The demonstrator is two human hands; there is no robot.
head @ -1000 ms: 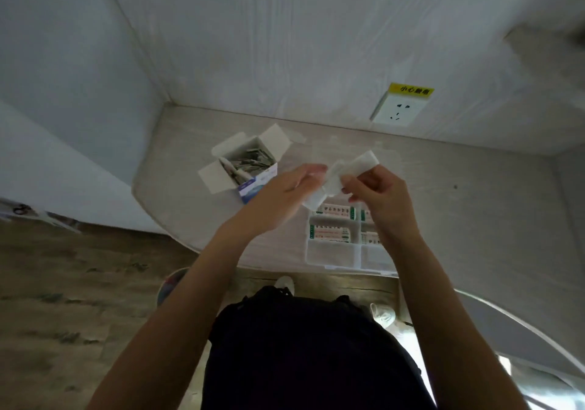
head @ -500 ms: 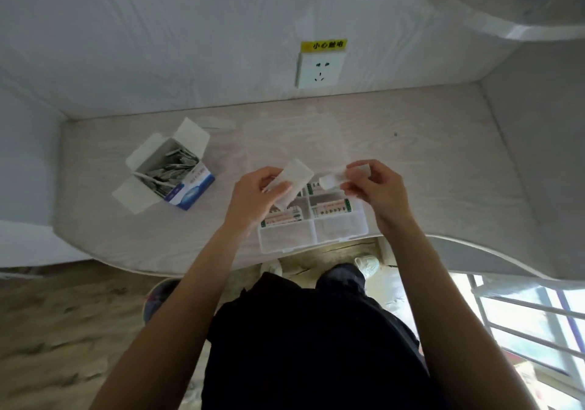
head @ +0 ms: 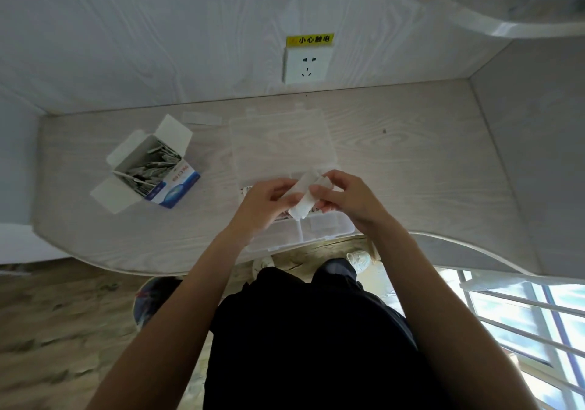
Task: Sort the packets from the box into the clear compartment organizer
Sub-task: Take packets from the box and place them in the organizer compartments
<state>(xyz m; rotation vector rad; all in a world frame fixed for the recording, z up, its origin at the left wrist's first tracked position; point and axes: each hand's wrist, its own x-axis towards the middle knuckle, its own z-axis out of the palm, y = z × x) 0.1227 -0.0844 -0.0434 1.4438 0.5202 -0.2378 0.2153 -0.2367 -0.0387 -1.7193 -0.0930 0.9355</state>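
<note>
2 hands meet directly above the clear compartment organizer (head: 316, 230), which serves as landmark for all positions. Left hand (head: 266, 202) and right hand (head: 343, 197) each pinch a pale packet strip (head: 303, 196) between thumb and fingertips, so both grips are closed on it; whether this is 1 folded strip or 2 separate packets cannot be told. Its long axis runs diagonally, the upper end pointing away from the person and toward the right hand, the lower end hanging just over the organizer's central divider. Both hands sit about equally near the compartments below, the left slightly nearer the left-hand cells. Judged from this pose, the coming move is a short lowering into a cell, and it turns on aligning that diagonal axis with the cell's long side.

Materials: the organizer is a shallow tray of transparent rigid plastic with thin internal walls; its hinged lid (head: 281, 142) lies open flat behind it on the desk (head: 411, 162). Printed packets with red and green marks partly show in cells under the hands. The packet strip looks thin, matt and flexible, likely to bend if gripped at 1 end only.

Left of the organizer, well apart, stands the cardboard box (head: 148, 169), flaps spread, blue-and-white printed side facing the person, with many silvery packets loosely stacked inside. Behind the organizer, a wall socket (head: 305, 64) with a yellow label
</note>
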